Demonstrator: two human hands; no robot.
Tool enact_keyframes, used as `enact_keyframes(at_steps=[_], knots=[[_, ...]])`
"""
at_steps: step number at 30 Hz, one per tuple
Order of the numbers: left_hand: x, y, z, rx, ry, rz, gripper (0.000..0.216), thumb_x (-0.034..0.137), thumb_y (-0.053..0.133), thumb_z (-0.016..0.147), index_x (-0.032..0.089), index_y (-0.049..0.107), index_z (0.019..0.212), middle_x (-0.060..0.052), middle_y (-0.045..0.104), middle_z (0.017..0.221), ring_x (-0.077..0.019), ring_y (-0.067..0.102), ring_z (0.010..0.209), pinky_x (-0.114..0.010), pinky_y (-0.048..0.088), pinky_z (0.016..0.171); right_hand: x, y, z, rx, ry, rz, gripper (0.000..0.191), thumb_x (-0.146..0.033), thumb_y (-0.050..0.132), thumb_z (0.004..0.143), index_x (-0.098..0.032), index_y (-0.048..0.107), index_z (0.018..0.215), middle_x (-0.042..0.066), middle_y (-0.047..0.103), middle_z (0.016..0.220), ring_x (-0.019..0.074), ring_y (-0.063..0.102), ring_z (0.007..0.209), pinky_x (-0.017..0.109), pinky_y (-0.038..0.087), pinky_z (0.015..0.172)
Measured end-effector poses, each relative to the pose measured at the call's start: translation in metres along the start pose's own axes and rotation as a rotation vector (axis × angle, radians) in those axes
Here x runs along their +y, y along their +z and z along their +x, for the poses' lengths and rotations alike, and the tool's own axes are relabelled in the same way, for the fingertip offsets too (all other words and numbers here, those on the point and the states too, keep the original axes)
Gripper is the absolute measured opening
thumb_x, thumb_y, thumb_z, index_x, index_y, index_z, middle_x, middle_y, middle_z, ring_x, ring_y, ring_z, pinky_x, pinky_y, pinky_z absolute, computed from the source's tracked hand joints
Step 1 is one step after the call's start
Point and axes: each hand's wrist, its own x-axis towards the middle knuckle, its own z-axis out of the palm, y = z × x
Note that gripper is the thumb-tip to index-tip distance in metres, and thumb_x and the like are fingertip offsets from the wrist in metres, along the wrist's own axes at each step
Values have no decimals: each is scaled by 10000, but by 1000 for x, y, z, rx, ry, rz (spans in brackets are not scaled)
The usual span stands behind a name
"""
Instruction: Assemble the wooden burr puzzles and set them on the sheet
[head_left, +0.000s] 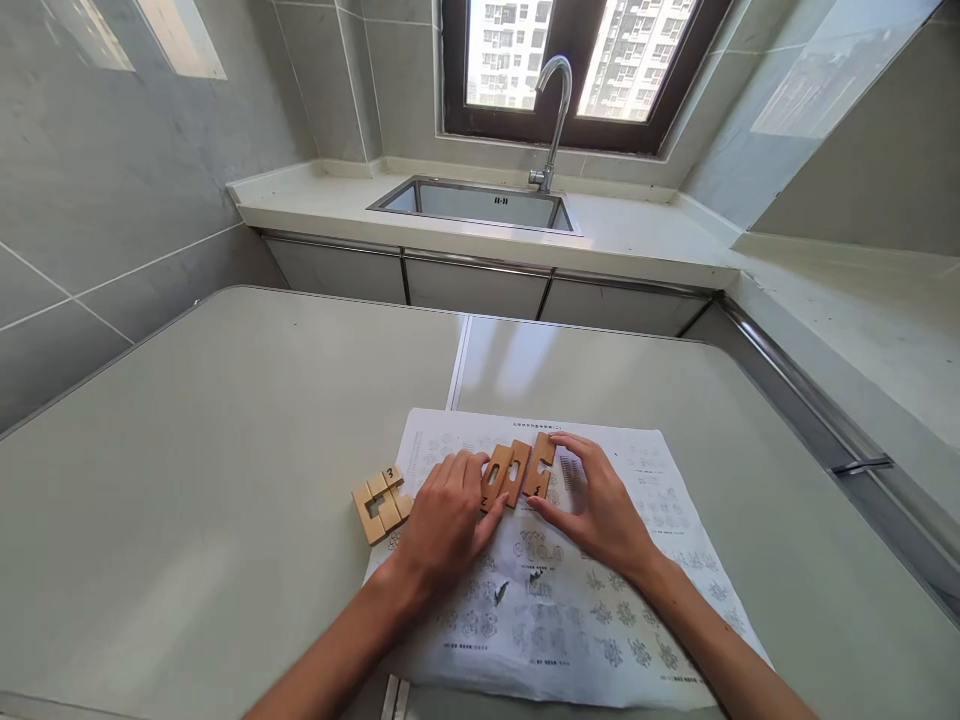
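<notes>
Three flat wooden puzzle pieces lie side by side on a printed paper sheet [637, 470]. My left hand [450, 505] has its thumb and index finger at the ends of the leftmost slotted piece [495, 475], marked 2. A second slotted piece [516, 472] sits in the middle, close against it. With thumb and index finger, my right hand [596, 500] grips the ends of the notched piece [538, 468], which bears a number. Left of my left hand, a group of lighter wooden puzzle pieces [367, 515], one marked 3, rests at the sheet's left edge, partly hidden by the hand.
The sheet lies on a pale table [225, 430] with a seam running through it. Dark torn spots mark the paper's lower middle. Beyond the table are a counter [630, 215], a sink [480, 205] and a faucet [555, 120] under a window. Another counter runs along the right.
</notes>
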Motion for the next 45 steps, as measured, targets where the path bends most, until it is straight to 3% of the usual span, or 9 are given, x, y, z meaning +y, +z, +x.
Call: enact_keyframes(at_steps=[20, 25, 29, 33, 40, 45], knots=[[-4, 0, 1, -60, 34, 60, 232, 154, 390, 1081, 165, 608, 1161, -99, 666, 1049, -252, 674, 970, -406, 590, 859, -12, -3, -4, -30, -132, 106, 726, -442, 840, 856, -282, 474, 1462, 162, 576, 1472, 367, 579, 1372, 605, 531, 1124], [-1, -7, 1, 28, -49, -194, 279, 219, 340, 1117, 173, 610, 1171, -103, 669, 1105, -228, 687, 981, -396, 594, 885, -21, 2, -7, -60, -143, 261, 719, -346, 852, 855, -303, 480, 1469, 152, 528, 1528, 347, 584, 1379, 567, 593, 1080], [2, -11, 3, 91, -156, -489, 255, 282, 406, 1111, 202, 643, 1161, -81, 725, 1111, -214, 712, 995, -362, 587, 893, -27, 6, -10, -98, -140, 359, 698, -314, 832, 875, -313, 479, 1477, 151, 493, 1576, 344, 592, 1386, 535, 651, 1007], [4, -12, 3, 66, -253, -666, 286, 352, 450, 1100, 209, 678, 1195, -46, 763, 970, -183, 714, 810, -325, 581, 815, -28, 8, -13, -124, -158, 355, 703, -294, 843, 867, -308, 483, 1471, 151, 521, 1570, 370, 492, 1484, 556, 643, 1016], [10, -14, 5, 1, -332, -837, 328, 426, 497, 1073, 207, 703, 1204, -25, 771, 937, -169, 705, 755, -280, 551, 723, -29, 7, -18, -156, -178, 312, 660, -282, 795, 918, -321, 450, 1479, 153, 494, 1621, 280, 765, 1141, 499, 647, 1015], [11, -17, 7, -3, -377, -933, 349, 466, 528, 1052, 194, 712, 1169, -38, 775, 948, -175, 713, 740, -284, 564, 720, -30, 4, -20, -189, -162, 287, 661, -290, 779, 928, -324, 443, 1496, 139, 477, 1639, 296, 754, 1181, 496, 638, 1032]])
